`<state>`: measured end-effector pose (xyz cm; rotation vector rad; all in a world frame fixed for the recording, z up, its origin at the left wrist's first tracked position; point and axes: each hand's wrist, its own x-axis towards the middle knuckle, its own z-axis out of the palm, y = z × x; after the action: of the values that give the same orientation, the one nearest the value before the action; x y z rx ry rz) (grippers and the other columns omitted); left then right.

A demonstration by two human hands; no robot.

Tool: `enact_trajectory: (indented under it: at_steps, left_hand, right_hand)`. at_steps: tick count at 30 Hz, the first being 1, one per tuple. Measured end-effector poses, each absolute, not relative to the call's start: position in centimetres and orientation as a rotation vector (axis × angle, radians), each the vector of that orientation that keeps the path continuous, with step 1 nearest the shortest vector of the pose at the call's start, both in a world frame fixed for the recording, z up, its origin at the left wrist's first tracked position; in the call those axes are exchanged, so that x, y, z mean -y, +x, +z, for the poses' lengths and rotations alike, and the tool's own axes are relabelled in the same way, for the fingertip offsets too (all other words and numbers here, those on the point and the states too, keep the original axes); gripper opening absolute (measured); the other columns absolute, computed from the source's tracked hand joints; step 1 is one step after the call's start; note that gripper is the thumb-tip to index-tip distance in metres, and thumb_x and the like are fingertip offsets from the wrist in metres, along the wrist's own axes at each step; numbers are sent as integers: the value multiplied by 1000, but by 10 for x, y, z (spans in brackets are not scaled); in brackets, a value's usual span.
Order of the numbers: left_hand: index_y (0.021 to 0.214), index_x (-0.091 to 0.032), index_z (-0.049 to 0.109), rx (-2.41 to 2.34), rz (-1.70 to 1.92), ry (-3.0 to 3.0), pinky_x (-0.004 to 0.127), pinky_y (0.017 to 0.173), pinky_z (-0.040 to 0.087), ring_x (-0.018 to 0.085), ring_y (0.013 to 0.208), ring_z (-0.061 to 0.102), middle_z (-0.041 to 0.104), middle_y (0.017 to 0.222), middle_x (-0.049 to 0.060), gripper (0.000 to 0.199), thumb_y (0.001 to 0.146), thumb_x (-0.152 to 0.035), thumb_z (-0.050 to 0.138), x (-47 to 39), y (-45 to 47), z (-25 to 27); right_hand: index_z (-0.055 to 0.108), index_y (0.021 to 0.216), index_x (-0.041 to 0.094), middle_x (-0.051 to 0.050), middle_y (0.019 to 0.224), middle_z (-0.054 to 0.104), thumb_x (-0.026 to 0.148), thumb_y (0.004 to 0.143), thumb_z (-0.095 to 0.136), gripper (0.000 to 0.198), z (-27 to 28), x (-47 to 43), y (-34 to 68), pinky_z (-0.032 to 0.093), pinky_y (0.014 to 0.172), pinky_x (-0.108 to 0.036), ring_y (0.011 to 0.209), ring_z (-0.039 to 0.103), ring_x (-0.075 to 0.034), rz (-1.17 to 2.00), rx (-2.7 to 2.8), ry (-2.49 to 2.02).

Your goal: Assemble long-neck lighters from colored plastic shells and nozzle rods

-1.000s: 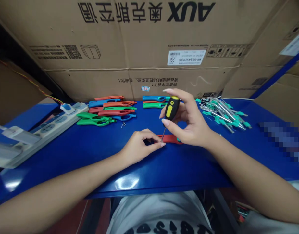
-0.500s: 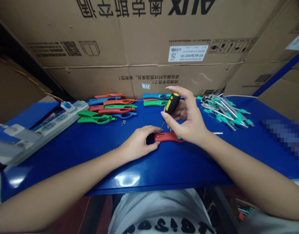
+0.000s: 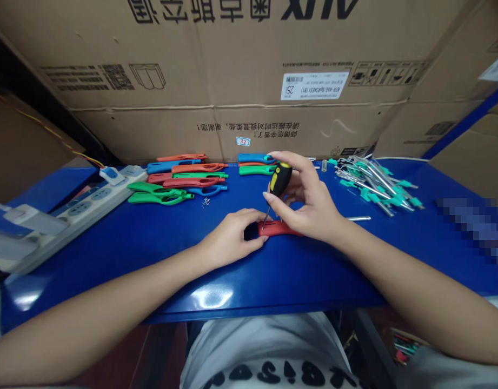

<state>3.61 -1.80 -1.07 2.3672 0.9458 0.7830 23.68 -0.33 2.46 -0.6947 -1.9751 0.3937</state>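
Observation:
A red lighter body [image 3: 280, 229] lies flat on the blue table, with a metal tube [image 3: 359, 218] showing beyond my right wrist. My left hand [image 3: 236, 235] pinches its left end between thumb and fingers. In my right hand [image 3: 307, 202] is a black and yellow screwdriver [image 3: 280, 180], tilted, its tip down on the lighter's left end. My right hand covers the lighter's right part. Tiny screws [image 3: 206, 202] lie loose on the table, up and left of my hands.
Several coloured lighter bodies [image 3: 184, 182] lie at the back left, more [image 3: 254, 170] at the back middle. Metal tubes with green parts [image 3: 374, 183] are heaped at the back right. A white power strip [image 3: 86, 208] stands at left. A cardboard box [image 3: 240, 70] walls the back.
My right hand and the screwdriver handle have shifted slightly left, while the tip stays at the lighter's left end. My left hand has hardly moved.

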Motion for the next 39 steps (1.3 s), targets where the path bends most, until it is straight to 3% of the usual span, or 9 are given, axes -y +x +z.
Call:
enact_trajectory:
  at_steps: [9, 12, 19, 29, 35, 39]
  left_hand:
    - [98, -19, 65, -980, 798, 2318, 32, 87, 54, 19, 91, 70, 74, 99, 2, 17, 82, -17, 70, 18, 37, -10]
    - [97, -20, 66, -984, 789, 2301, 33, 87, 53, 20, 91, 70, 74, 100, 2, 16, 83, -17, 70, 19, 37, -9]
    - [98, -19, 68, -995, 754, 2285, 33, 86, 52, 21, 93, 70, 74, 99, 4, 14, 84, -19, 70, 19, 37, -7]
    - [97, -20, 69, -960, 770, 2278, 34, 89, 53, 21, 95, 71, 76, 101, 3, 14, 84, -22, 74, 18, 37, -10]
    - [95, -20, 70, -942, 802, 2285, 34, 89, 54, 21, 93, 71, 76, 100, 3, 13, 85, -25, 75, 19, 37, -12]
    - [95, -20, 69, -932, 809, 2287, 34, 88, 54, 21, 93, 71, 76, 99, 3, 13, 85, -25, 75, 19, 38, -12]
  right_hand:
    - [36, 146, 27, -13, 142, 55, 27, 93, 62, 60, 27, 2, 240, 62, 66, -29, 85, 67, -16, 398, 2029, -672]
    - [34, 148, 28, -13, 144, 52, 28, 94, 62, 60, 28, 3, 241, 63, 70, -31, 93, 69, -18, 408, 2046, -669]
    - [24, 154, 32, -12, 146, 50, 34, 98, 56, 65, 34, 7, 243, 62, 68, -29, 96, 71, -20, 499, 2163, -639]
    - [20, 156, 30, -11, 140, 55, 31, 97, 55, 69, 35, 9, 243, 62, 74, -37, 92, 68, -22, 360, 2218, -686]
    - [32, 152, 30, -9, 141, 57, 36, 96, 59, 62, 35, 7, 246, 61, 83, -36, 108, 68, -25, 29, 2270, -678]
    - [30, 154, 30, -9, 146, 55, 35, 101, 50, 57, 38, 11, 241, 61, 85, -37, 117, 65, -26, 141, 2275, -668]
